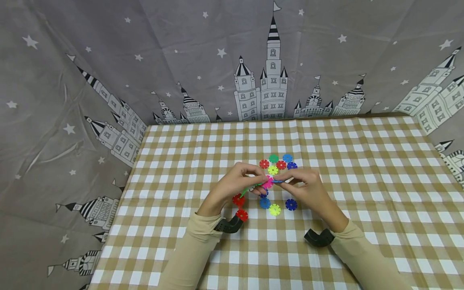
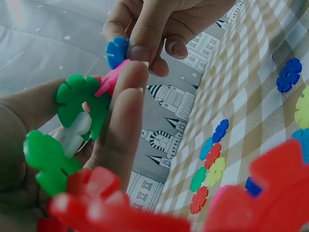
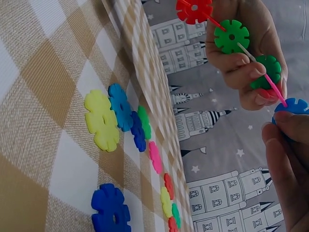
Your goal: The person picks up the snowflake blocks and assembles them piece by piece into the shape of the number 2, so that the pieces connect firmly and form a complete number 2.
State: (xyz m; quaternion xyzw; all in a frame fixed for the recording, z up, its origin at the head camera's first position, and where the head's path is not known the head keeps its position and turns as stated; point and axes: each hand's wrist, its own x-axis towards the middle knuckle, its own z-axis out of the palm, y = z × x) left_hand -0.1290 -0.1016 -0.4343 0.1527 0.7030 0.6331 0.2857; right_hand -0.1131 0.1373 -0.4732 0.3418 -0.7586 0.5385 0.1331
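Note:
A chain of notched plastic discs hangs from my left hand (image 1: pixel 241 181); it runs from red discs (image 1: pixel 241 215) through green and white ones to a pink disc (image 3: pixel 275 90). In the left wrist view, the left fingers and thumb pinch the chain around a dark green disc (image 2: pixel 77 99) and the pink one. My right hand (image 1: pixel 308 187) pinches a blue disc (image 2: pixel 116 52) between thumb and fingers. The blue disc touches the pink disc's edge, and in the right wrist view [the two] meet at a slot.
Loose discs lie on the checkered tablecloth (image 1: pixel 174 161) beyond and below the hands: a yellow disc (image 1: pixel 274 210), a dark blue disc (image 1: pixel 291 204), a red disc (image 1: pixel 264 164) and several others. A grey curtain (image 1: pixel 217 52) with castles stands behind the table.

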